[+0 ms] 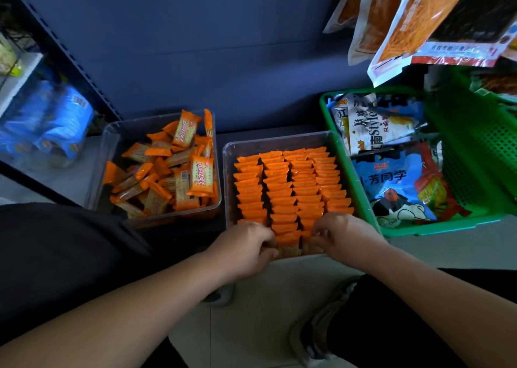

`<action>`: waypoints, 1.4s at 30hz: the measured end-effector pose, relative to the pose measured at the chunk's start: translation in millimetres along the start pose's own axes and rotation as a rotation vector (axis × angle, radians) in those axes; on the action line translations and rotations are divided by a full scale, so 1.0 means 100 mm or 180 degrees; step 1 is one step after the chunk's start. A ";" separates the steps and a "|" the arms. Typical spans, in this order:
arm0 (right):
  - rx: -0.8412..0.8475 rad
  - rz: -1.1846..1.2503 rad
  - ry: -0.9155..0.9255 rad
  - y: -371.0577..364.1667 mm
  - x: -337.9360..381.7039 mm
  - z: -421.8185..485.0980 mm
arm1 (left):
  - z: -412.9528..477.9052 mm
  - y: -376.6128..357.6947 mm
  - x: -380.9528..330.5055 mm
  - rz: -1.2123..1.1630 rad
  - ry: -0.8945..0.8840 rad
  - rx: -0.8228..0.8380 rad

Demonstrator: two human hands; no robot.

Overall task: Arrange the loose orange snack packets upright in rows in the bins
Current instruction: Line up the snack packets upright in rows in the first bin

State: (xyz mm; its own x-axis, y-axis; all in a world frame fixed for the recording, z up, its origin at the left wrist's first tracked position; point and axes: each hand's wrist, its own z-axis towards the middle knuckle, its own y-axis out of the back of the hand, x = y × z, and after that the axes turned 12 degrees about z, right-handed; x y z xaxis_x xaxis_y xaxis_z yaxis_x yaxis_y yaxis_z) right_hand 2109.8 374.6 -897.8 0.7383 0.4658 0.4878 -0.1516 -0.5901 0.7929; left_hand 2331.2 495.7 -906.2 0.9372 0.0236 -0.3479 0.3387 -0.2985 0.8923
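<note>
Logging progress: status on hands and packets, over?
Left hand and right hand pinch packets at rowed bin near edge. Other bin holds loose pile. Nothing blocking.

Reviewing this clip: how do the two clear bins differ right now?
In the left bin the packets lie in a loose jumble, faces showing; in the right bin they stand upright in four neat rows. The left bin is untouched; the left hand and right hand hold packets at the right bin's near end. Both bins are clear plastic and hold orange packets.
</note>
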 end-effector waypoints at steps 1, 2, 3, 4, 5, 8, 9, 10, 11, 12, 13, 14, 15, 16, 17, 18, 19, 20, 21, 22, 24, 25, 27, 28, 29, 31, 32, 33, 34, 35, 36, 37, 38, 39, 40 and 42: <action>-0.0041 -0.0060 0.0004 -0.01 0.00 0.03 | 0.04 -0.01 -0.03 -0.0005 0.0022 -0.0061; -0.0050 -0.0090 -0.0020 -0.01 0.01 0.07 | 0.08 -0.01 -0.06 0.0019 0.0021 -0.0102; -0.0048 -0.0074 -0.0065 -0.01 0.02 0.11 | 0.14 -0.01 -0.09 0.0052 0.0000 -0.0123; -0.0055 -0.0068 -0.0106 -0.01 0.02 0.15 | 0.20 -0.03 -0.12 0.0067 0.0007 -0.0108; -0.0061 -0.0117 -0.0122 -0.02 0.01 0.18 | 0.25 -0.06 -0.13 0.0044 0.0057 -0.0074; -0.0005 -0.0395 -0.0046 -0.06 -0.01 0.25 | 0.39 -0.11 -0.11 -0.0030 0.0208 0.0064; 0.0012 -0.0420 -0.0056 -0.05 -0.02 0.26 | 0.42 -0.11 -0.11 -0.0003 0.0213 0.0129; 0.0009 -0.0438 -0.0054 -0.05 -0.03 0.27 | 0.45 -0.11 -0.10 0.0034 0.0217 0.0173; 0.0008 -0.0466 -0.0047 -0.05 -0.04 0.29 | 0.47 -0.11 -0.10 0.0045 0.0217 0.0189; 0.0029 -0.0495 -0.0052 -0.04 -0.04 0.31 | 0.50 -0.11 -0.09 0.0077 0.0197 0.0185; 0.0071 -0.0502 -0.0075 -0.03 -0.03 0.32 | 0.51 -0.10 -0.09 0.0164 0.0144 0.0175; 0.0105 -0.0484 -0.0093 -0.02 -0.02 0.32 | 0.52 -0.10 -0.10 0.0289 0.0079 0.0194; 0.0124 -0.0435 -0.0083 -0.01 0.00 0.31 | 0.52 -0.10 -0.10 0.0387 0.0013 0.0223; 0.0115 -0.0334 -0.0033 0.01 0.03 0.29 | 0.51 -0.09 -0.10 0.0427 -0.0030 0.0276; 0.0127 -0.0183 0.0014 0.01 0.07 0.27 | 0.50 -0.07 -0.10 0.0424 -0.0054 0.0310; 0.0170 -0.0031 0.0095 0.01 0.11 0.24 | 0.46 -0.04 -0.08 0.0430 -0.0057 0.0304; 0.0265 0.0057 0.0179 0.00 0.16 0.21 | 0.41 0.00 -0.06 0.0447 -0.0055 0.0217; 0.0369 0.0111 0.0251 -0.01 0.20 0.18 | 0.34 0.05 -0.02 0.0484 -0.0036 0.0018; 0.0479 0.0135 0.0290 -0.02 0.24 0.14 | 0.26 0.10 0.02 0.0547 0.0016 -0.0245; 0.0574 0.0176 0.0350 -0.04 0.27 0.12 | 0.17 0.15 0.08 0.0639 0.0113 -0.0522; 0.0763 0.0040 0.0443 -0.08 0.34 0.08 | -0.02 0.22 0.18 0.0754 0.0390 -0.0853; 0.0815 -0.0167 0.0514 -0.08 0.38 0.06 | -0.11 0.24 0.21 0.0729 0.0522 -0.0902; 0.0743 -0.0493 0.0677 -0.08 0.46 0.03 | -0.25 0.22 0.24 0.0524 0.0619 -0.0851; 0.0670 -0.0538 0.0726 -0.07 0.49 0.02 | -0.30 0.20 0.25 0.0381 0.0599 -0.0796; 0.0618 -0.0549 0.0713 -0.06 0.52 0.03 | -0.34 0.18 0.26 0.0273 0.0559 -0.0766; 0.0554 -0.0549 0.0626 -0.04 0.56 0.05 | -0.37 0.15 0.28 0.0178 0.0530 -0.0801; 0.0514 -0.0557 0.0585 -0.04 0.57 0.08 | -0.38 0.15 0.30 0.0157 0.0527 -0.0835; 0.0458 -0.0592 0.0543 -0.03 0.59 0.10 | -0.38 0.16 0.31 0.0126 0.0518 -0.0854; 0.0384 -0.0632 0.0510 -0.01 0.60 0.13 | -0.39 0.17 0.32 0.0077 0.0506 -0.0851; 0.0325 -0.0666 0.0455 0.00 0.62 0.16 | -0.41 0.20 0.33 0.0035 0.0497 -0.0841; 0.0272 -0.0687 0.0400 0.01 0.62 0.21 | -0.43 0.23 0.34 0.0019 0.0497 -0.0846; 0.0277 -0.0704 0.0317 0.03 0.63 0.25 | -0.46 0.26 0.36 0.0019 0.0512 -0.0861; 0.0344 -0.0703 0.0221 0.06 0.65 0.30 | -0.49 0.29 0.39 0.0017 0.0552 -0.0871; 0.0458 -0.0639 0.0119 0.10 0.68 0.35 | -0.53 0.33 0.43 0.0032 0.0610 -0.0869; 0.0571 -0.0513 0.0041 0.13 0.71 0.39 | -0.57 0.37 0.49 0.0047 0.0690 -0.0842; 0.0693 -0.0209 -0.0001 0.19 0.82 0.48 | -0.68 0.45 0.63 0.0080 0.0856 -0.0819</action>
State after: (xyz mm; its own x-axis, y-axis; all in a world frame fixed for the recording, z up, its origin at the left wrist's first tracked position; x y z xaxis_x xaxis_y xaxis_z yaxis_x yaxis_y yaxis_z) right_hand 2198.9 370.5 -860.2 0.7422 0.5076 0.4376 0.0421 -0.6870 0.7255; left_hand 2411.6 548.4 -868.6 0.9222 0.2794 -0.2675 0.2931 -0.0533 0.9546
